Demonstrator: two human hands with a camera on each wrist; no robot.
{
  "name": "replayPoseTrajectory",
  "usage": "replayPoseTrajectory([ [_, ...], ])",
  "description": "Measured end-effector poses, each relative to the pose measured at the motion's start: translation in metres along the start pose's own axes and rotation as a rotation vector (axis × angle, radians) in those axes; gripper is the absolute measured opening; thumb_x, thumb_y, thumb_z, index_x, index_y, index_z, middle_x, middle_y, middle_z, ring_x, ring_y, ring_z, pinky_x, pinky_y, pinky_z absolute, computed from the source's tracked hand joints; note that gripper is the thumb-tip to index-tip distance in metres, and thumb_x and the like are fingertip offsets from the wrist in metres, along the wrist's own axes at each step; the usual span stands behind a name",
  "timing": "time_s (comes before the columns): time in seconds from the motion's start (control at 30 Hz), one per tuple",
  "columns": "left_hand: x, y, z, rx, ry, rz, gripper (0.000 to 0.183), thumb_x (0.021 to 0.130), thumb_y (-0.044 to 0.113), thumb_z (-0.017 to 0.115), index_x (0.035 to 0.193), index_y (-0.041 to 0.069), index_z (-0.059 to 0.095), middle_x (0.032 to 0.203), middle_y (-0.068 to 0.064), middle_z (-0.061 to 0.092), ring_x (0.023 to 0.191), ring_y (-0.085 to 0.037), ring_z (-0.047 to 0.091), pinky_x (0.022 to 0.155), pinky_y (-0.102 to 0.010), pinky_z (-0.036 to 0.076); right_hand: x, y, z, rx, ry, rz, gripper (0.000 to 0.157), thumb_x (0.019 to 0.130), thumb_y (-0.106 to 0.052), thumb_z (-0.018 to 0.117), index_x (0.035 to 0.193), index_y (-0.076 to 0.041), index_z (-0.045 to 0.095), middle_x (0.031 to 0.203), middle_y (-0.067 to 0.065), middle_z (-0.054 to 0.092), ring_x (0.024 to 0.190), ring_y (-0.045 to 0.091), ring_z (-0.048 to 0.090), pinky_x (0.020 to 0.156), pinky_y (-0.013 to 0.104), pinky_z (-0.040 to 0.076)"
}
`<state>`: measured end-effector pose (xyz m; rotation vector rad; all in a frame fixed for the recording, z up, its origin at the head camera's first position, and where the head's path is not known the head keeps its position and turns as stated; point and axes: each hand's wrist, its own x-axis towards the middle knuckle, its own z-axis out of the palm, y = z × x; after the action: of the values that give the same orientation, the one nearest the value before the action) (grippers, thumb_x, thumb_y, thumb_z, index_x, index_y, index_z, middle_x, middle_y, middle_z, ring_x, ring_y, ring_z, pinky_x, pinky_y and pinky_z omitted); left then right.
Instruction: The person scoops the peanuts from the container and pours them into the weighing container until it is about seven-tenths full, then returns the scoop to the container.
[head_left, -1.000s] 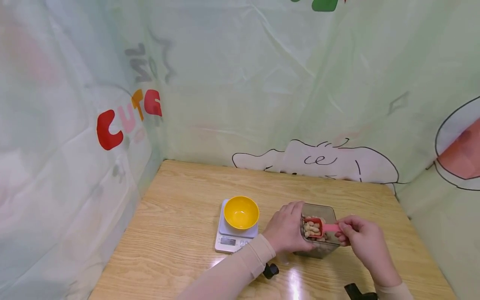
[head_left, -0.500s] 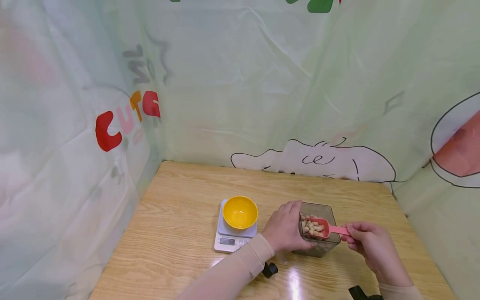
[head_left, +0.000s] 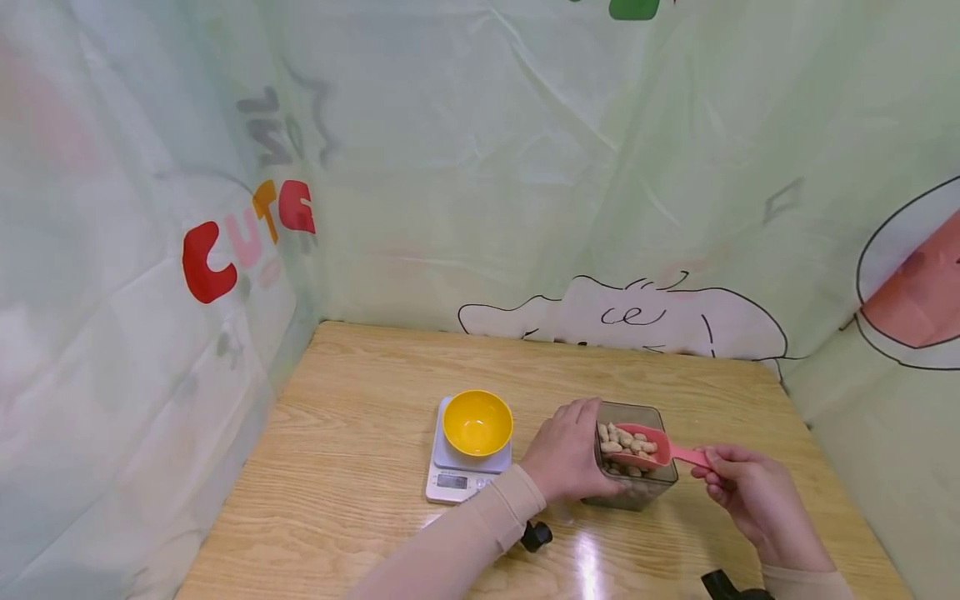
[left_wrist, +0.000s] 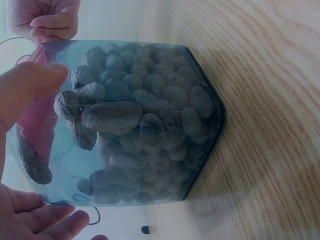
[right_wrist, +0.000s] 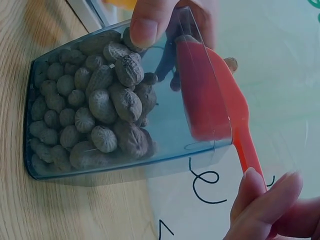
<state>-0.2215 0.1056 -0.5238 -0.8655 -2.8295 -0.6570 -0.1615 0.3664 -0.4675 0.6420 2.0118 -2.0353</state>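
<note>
A see-through, grey-tinted container [head_left: 637, 497] of peanuts in their shells [left_wrist: 112, 117] stands on the table. My left hand [head_left: 564, 457] grips it from the left, the thumb and fingers spread around its upper walls. With thumb and fingers my right hand [head_left: 759, 500] pinches the handle of a pink-red scoop [right_wrist: 212, 95]. Peanuts fill the scoop's bowl, which sits tilted at the container's mouth, partly inside the rim. Through the wall, the right wrist view shows a gap between the scoop and most of the peanuts below.
To the left of the container, a yellow bowl [head_left: 477, 423] sits on a kitchen scale [head_left: 452, 483] with a small display. The wooden table [head_left: 360, 417] ends at printed curtains [head_left: 465, 167] along the back and sides.
My right hand has moved slightly right and down in the head view, and the scoop has risen from inside the container to its rim. The left hand keeps its grip.
</note>
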Motion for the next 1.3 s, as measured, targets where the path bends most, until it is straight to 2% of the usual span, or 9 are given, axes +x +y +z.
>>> replayPoseTrajectory([
  [0.37, -0.001, 0.001, -0.002, -0.019, 0.005, 0.002, 0.123, 0.069, 0.073, 0.090, 0.164, 0.014, 0.036, 0.161, 0.002, 0.052, 0.142, -0.015, 0.056, 0.114, -0.031, 0.054, 0.000, -0.002, -0.008, 0.063, -0.015, 0.059, 0.052, 0.115, -0.012, 0.041, 0.083, -0.030, 0.077, 0.077, -0.006, 0.078, 0.068, 0.002, 0.063, 0.064, 0.018, 0.060],
  [0.63, -0.001, -0.001, -0.005, -0.027, 0.003, 0.002, 0.123, 0.071, 0.073, 0.088, 0.165, 0.014, 0.035, 0.163, 0.002, 0.051, 0.144, -0.016, 0.055, 0.115, -0.033, 0.054, -0.001, -0.006, -0.012, 0.065, -0.048, 0.034, 0.050, 0.116, -0.014, 0.040, 0.087, -0.029, 0.077, 0.081, -0.006, 0.078, 0.069, 0.002, 0.062, 0.065, 0.018, 0.060],
  [0.87, -0.004, -0.008, -0.006, -0.058, -0.036, 0.044, 0.130, 0.072, 0.075, 0.087, 0.169, 0.014, 0.026, 0.169, -0.001, 0.044, 0.152, -0.018, 0.049, 0.121, -0.036, 0.050, -0.004, -0.013, -0.006, 0.093, -0.088, -0.010, 0.044, 0.116, -0.013, 0.043, 0.089, -0.023, 0.076, 0.081, -0.004, 0.078, 0.068, 0.002, 0.063, 0.064, 0.016, 0.059],
  [1.03, -0.011, -0.018, -0.014, -0.067, -0.052, 0.044, 0.130, 0.073, 0.073, 0.087, 0.170, 0.014, 0.025, 0.172, -0.002, 0.039, 0.156, -0.020, 0.045, 0.125, -0.037, 0.046, -0.004, -0.020, 0.005, 0.105, -0.122, -0.060, 0.040, 0.115, -0.012, 0.044, 0.092, -0.020, 0.075, 0.081, -0.003, 0.077, 0.068, 0.002, 0.062, 0.063, 0.016, 0.058],
  [1.3, -0.017, -0.025, -0.035, -0.031, -0.019, 0.028, 0.128, 0.073, 0.072, 0.089, 0.168, 0.011, 0.030, 0.172, -0.005, 0.040, 0.157, -0.022, 0.045, 0.129, -0.039, 0.042, -0.006, -0.033, 0.017, 0.101, -0.142, -0.095, 0.036, 0.115, -0.012, 0.046, 0.094, -0.018, 0.075, 0.080, -0.003, 0.076, 0.067, 0.002, 0.062, 0.062, 0.017, 0.058],
])
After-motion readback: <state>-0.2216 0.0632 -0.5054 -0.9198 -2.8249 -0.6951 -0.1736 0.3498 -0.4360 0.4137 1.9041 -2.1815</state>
